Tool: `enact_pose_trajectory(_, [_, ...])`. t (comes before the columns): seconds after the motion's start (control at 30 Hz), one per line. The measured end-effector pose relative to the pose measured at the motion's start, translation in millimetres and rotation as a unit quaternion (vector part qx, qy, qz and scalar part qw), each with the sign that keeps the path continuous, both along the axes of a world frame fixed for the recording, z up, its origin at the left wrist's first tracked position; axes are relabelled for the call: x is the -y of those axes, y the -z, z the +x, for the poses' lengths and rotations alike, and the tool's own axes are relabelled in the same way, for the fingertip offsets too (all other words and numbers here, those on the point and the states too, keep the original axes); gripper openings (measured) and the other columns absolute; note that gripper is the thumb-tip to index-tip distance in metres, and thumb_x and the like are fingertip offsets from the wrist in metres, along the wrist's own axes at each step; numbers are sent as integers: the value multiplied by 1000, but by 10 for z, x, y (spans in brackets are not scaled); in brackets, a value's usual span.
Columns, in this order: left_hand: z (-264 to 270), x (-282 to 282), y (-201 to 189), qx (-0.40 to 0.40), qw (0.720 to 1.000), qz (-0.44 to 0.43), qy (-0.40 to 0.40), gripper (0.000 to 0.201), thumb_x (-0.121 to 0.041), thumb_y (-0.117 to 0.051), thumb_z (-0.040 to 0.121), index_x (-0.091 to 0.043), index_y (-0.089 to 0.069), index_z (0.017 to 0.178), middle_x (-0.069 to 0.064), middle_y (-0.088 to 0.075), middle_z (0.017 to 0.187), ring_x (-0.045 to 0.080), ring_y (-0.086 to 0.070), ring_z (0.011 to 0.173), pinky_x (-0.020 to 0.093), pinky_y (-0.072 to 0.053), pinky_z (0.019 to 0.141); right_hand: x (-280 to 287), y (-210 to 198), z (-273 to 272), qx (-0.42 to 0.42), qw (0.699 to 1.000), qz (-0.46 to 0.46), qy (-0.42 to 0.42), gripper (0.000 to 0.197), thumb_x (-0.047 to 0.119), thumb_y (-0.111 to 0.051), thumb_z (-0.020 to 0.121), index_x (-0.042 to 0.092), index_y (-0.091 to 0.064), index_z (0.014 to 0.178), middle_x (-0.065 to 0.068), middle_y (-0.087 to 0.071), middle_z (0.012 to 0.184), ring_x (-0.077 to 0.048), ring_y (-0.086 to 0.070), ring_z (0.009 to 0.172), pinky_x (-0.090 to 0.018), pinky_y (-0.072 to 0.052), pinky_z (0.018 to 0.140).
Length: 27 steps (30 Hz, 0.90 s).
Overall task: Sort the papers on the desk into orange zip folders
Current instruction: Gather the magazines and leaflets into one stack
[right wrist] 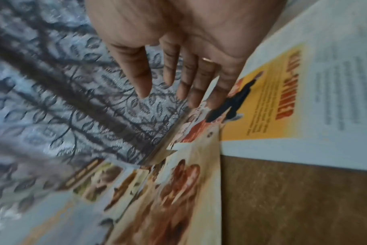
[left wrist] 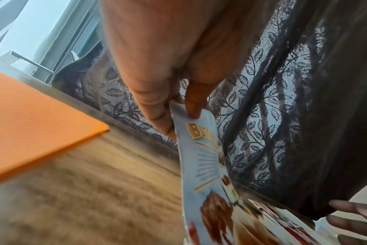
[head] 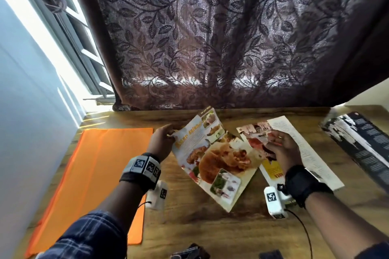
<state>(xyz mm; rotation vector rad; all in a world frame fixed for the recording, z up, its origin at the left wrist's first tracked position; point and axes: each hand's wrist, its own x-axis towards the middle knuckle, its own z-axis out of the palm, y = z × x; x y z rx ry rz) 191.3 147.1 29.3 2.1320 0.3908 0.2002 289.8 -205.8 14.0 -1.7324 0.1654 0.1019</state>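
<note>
Here, left hand (head: 162, 142) pinching food page (head: 212, 157)

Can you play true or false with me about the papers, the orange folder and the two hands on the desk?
1. The left hand pinches a corner of the glossy food-picture page. True.
2. The flat orange zip folder lies on the right side of the wooden desk. False: it lies on the left side.
3. The right hand has its fingers curled into a fist. False: the fingers are stretched out straight over the papers.
4. A white text page with a yellow panel lies flat on the desk. True.
5. The food-picture page is already inside the orange folder. False: it is out, in the left hand.
</note>
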Motion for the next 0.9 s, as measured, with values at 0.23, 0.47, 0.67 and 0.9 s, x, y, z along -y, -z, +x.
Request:
enact_pose_trajectory(0.23, [105,-55,-129,49,995,27,85,23,-14,-57,86,1,-68,101,14,-70,95,35,-66,88,50,-55,76,-488,-96,34,31,984,-80,-155,59,7,-80,79,14,-55,131,2,-61,124,-10,-59,112,-22,-46,94])
enact_pose_trajectory(0.47, [72,64,6,33,979,-203,15,47,2,-60,94,-19,-48,134,6,-62,112,28,-63,101,38,-56,76,-573,60,-12,-20,986,-36,-162,27,0,-67,89,8,-71,114,-9,-75,105,-7,-72,85,-19,-57,70])
enact_pose_trajectory(0.67, [-194,335,189,-71,944,-321,-17,45,8,-52,96,-16,-45,134,19,-69,111,32,-68,94,60,-57,83,-482,174,-42,-44,994,17,-97,20,-1,-63,91,11,-72,104,-9,-74,99,-31,-70,96,-57,-55,89])
enact_pose_trajectory(0.9, [-303,520,307,-83,953,-291,-11,26,4,-56,95,-18,-62,106,18,-73,104,35,-71,91,63,-56,81,-369,223,-97,-29,995,21,-94,21,3,-66,90,18,-75,101,-7,-76,101,-31,-71,98,-62,-54,87])
